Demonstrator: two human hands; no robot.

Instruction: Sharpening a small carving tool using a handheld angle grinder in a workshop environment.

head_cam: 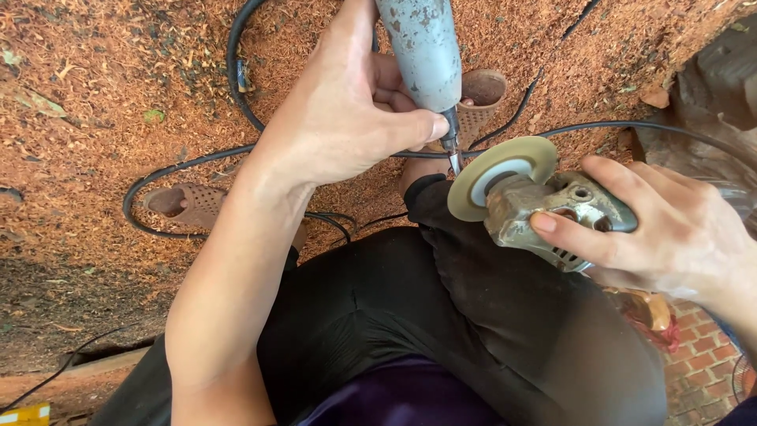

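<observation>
At the far left I see ground covered in reddish sawdust [87,158], with a few green leaf scraps lying in it. A black cable [169,167] loops across that sawdust, curving round a brown perforated clog [189,203] on one foot; a second clog [479,99] of the same kind shows higher up, partly behind the tool.

Moving right, my left hand [347,110] reaches in from below along a bare forearm. Its fingers are wrapped tight around the body of a grey, paint-worn rotary tool [422,51], with the thumb pressed near the narrow metal nose. The tool points downward, and its thin bit [456,162] sits just beside the edge of the disc, so close that I cannot tell whether the two touch.

Below the hands lie my legs in black trousers [441,315], and a dark purple cloth [402,398] shows at the bottom edge.

Further right, my right hand [670,229] clamps the worn metal head of an angle grinder [552,217], fingers curled over the top and one finger laid along its vented side. The pale greenish disc [501,175] faces left, toward the bit. The grinder hangs above my right thigh.

At the far right, red brick paving [702,355] shows in the corner.
</observation>
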